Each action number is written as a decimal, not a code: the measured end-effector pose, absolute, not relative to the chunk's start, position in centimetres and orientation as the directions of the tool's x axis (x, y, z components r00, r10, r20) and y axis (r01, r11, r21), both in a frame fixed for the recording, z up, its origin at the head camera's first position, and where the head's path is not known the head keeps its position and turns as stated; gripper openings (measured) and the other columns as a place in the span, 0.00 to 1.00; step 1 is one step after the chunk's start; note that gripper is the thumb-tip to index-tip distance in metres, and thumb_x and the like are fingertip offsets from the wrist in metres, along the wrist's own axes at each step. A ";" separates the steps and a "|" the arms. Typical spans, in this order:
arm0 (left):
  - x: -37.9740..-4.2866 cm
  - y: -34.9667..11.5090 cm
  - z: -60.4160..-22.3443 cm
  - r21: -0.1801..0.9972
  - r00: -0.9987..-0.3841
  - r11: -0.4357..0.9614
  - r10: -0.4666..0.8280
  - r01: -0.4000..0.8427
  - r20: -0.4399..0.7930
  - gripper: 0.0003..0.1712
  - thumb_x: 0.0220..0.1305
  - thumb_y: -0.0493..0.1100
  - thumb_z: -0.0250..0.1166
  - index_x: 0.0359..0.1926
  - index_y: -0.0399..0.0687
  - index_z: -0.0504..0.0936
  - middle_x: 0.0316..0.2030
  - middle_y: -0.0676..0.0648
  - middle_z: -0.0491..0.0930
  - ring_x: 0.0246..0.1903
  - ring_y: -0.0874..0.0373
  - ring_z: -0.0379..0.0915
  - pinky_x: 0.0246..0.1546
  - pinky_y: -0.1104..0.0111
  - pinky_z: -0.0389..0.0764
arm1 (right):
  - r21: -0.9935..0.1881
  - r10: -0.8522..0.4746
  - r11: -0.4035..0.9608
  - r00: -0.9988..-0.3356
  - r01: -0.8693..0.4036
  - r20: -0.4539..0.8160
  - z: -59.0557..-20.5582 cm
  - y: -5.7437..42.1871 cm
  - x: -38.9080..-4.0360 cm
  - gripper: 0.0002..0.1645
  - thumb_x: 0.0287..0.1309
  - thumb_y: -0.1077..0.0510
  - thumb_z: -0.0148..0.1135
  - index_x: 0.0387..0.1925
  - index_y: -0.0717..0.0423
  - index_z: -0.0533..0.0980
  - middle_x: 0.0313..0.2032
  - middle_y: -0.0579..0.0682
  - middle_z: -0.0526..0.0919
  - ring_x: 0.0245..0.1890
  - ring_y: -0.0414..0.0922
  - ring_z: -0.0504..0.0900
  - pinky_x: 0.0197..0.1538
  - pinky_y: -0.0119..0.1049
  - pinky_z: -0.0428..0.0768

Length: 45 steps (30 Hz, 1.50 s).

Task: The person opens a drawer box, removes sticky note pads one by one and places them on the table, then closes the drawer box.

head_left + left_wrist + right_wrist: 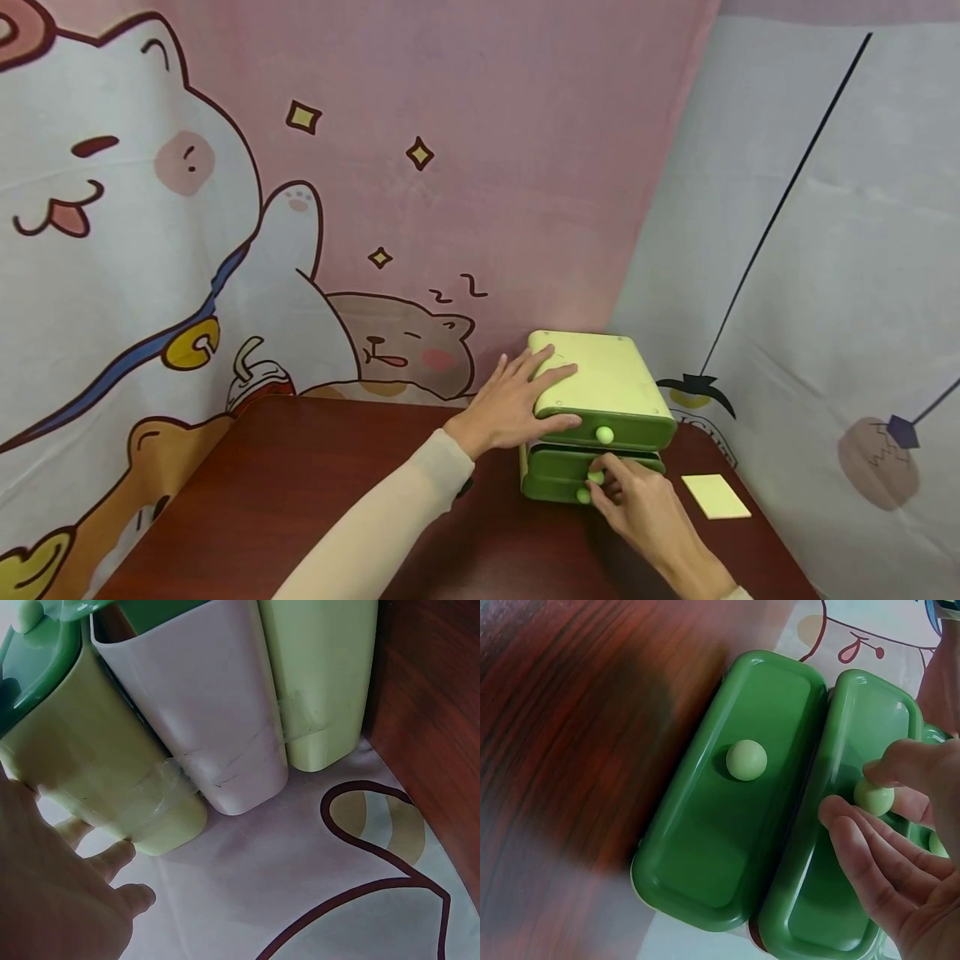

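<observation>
A small stacked drawer unit (600, 375) with a pale yellow-green top and green drawer fronts stands at the right of the table. My left hand (510, 404) rests on its top left edge with the fingers spread. Between thumb and fingers, my right hand (648, 504) pinches the round pale green knob (874, 796) of the middle drawer (817, 892). That drawer stands slightly out, showing a gap at its upper edge. The bottom drawer (705, 847) has its own knob (746, 760), free of the hand. Above, the top drawer's knob (604, 434) is also untouched.
A pale yellow square pad (716, 497) lies on the dark red-brown table (300, 492), right of the unit. A cartoon-printed cloth (525, 167) hangs behind and along the right side. Clear tape (161, 787) runs across the unit's side.
</observation>
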<state>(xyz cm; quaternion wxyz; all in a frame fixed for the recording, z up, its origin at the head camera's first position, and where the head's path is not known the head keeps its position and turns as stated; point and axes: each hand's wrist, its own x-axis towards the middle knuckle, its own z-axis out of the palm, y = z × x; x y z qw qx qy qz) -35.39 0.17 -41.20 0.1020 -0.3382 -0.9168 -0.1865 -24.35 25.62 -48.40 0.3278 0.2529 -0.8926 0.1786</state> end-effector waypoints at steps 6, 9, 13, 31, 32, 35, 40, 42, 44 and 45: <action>-35.5 0.2 -41.2 0.264 -0.750 0.705 0.580 0.658 0.318 0.51 0.79 0.86 0.55 0.94 0.87 0.53 0.98 0.56 0.43 0.97 0.44 0.45 0.96 0.36 0.44 | -0.109 -0.349 0.814 -0.631 -0.570 0.693 -48.3 25.7 -23.9 0.25 0.48 0.67 0.93 0.39 0.45 0.85 0.29 0.39 0.86 0.25 0.24 0.85 0.29 0.16 0.79; -35.5 0.2 -41.2 0.257 -0.748 0.707 0.581 0.659 0.321 0.50 0.80 0.86 0.55 0.94 0.87 0.53 0.98 0.56 0.44 0.97 0.44 0.45 0.97 0.36 0.43 | -0.094 -0.358 0.815 -0.625 -0.571 0.694 -48.2 25.8 -23.6 0.25 0.48 0.67 0.94 0.39 0.45 0.85 0.30 0.39 0.86 0.25 0.25 0.85 0.29 0.17 0.79; -35.5 0.3 -41.1 0.247 -0.745 0.708 0.584 0.661 0.321 0.50 0.80 0.86 0.55 0.94 0.86 0.53 0.98 0.55 0.44 0.97 0.43 0.45 0.96 0.36 0.43 | -0.063 -0.366 0.824 -0.614 -0.563 0.699 -48.2 25.9 -23.2 0.26 0.48 0.64 0.94 0.39 0.42 0.85 0.31 0.38 0.87 0.25 0.25 0.85 0.27 0.17 0.77; -35.4 0.4 -41.3 0.210 -0.743 0.723 0.579 0.658 0.336 0.50 0.80 0.87 0.53 0.94 0.87 0.52 0.98 0.55 0.44 0.97 0.42 0.44 0.96 0.33 0.44 | 0.057 -0.414 0.835 -0.556 -0.547 0.720 -48.4 26.5 -22.2 0.29 0.89 0.30 0.49 0.42 0.40 0.86 0.27 0.35 0.81 0.21 0.20 0.66 0.21 0.18 0.58; -35.4 0.4 -41.3 0.211 -0.743 0.722 0.579 0.659 0.336 0.50 0.80 0.87 0.53 0.94 0.87 0.53 0.98 0.55 0.44 0.97 0.42 0.44 0.96 0.33 0.44 | 0.059 -0.414 0.835 -0.555 -0.547 0.722 -48.5 26.5 -22.2 0.34 0.89 0.28 0.42 0.42 0.40 0.86 0.27 0.35 0.81 0.21 0.20 0.64 0.21 0.18 0.57; -35.4 0.4 -41.3 0.213 -0.742 0.721 0.579 0.659 0.338 0.51 0.80 0.86 0.54 0.94 0.86 0.53 0.98 0.54 0.45 0.97 0.42 0.44 0.96 0.33 0.44 | 0.062 -0.415 0.835 -0.552 -0.547 0.724 -48.5 26.6 -22.1 0.34 0.90 0.29 0.42 0.42 0.40 0.86 0.26 0.35 0.80 0.20 0.20 0.60 0.21 0.18 0.55; -35.5 0.4 -41.3 0.223 -0.747 0.722 0.576 0.655 0.331 0.50 0.80 0.86 0.55 0.94 0.86 0.53 0.98 0.55 0.44 0.97 0.44 0.43 0.96 0.34 0.43 | 0.086 -0.418 0.844 -0.549 -0.529 0.724 -48.6 26.6 -21.9 0.39 0.89 0.26 0.34 0.41 0.39 0.86 0.28 0.36 0.83 0.20 0.20 0.58 0.20 0.19 0.54; -35.5 0.4 -41.3 0.223 -0.749 0.723 0.576 0.654 0.327 0.50 0.80 0.86 0.55 0.94 0.86 0.53 0.98 0.55 0.44 0.97 0.44 0.43 0.96 0.34 0.43 | 0.090 -0.428 0.836 -0.540 -0.541 0.725 -48.6 26.7 -21.9 0.35 0.90 0.29 0.41 0.40 0.40 0.86 0.29 0.37 0.85 0.20 0.20 0.58 0.20 0.19 0.55; -35.5 0.5 -41.3 0.223 -0.748 0.723 0.576 0.654 0.328 0.51 0.80 0.86 0.54 0.94 0.86 0.53 0.98 0.55 0.44 0.97 0.44 0.43 0.96 0.34 0.43 | 0.100 -0.439 0.828 -0.526 -0.552 0.729 -48.5 26.8 -21.9 0.27 0.89 0.33 0.50 0.40 0.40 0.87 0.30 0.38 0.87 0.19 0.21 0.59 0.20 0.20 0.55; -35.6 0.5 -41.3 0.223 -0.748 0.722 0.577 0.655 0.329 0.51 0.80 0.86 0.54 0.94 0.86 0.53 0.98 0.55 0.44 0.97 0.44 0.43 0.96 0.34 0.43 | 0.104 -0.444 0.823 -0.518 -0.559 0.731 -48.5 26.9 -21.9 0.24 0.87 0.35 0.54 0.40 0.40 0.87 0.30 0.38 0.87 0.19 0.21 0.60 0.20 0.19 0.56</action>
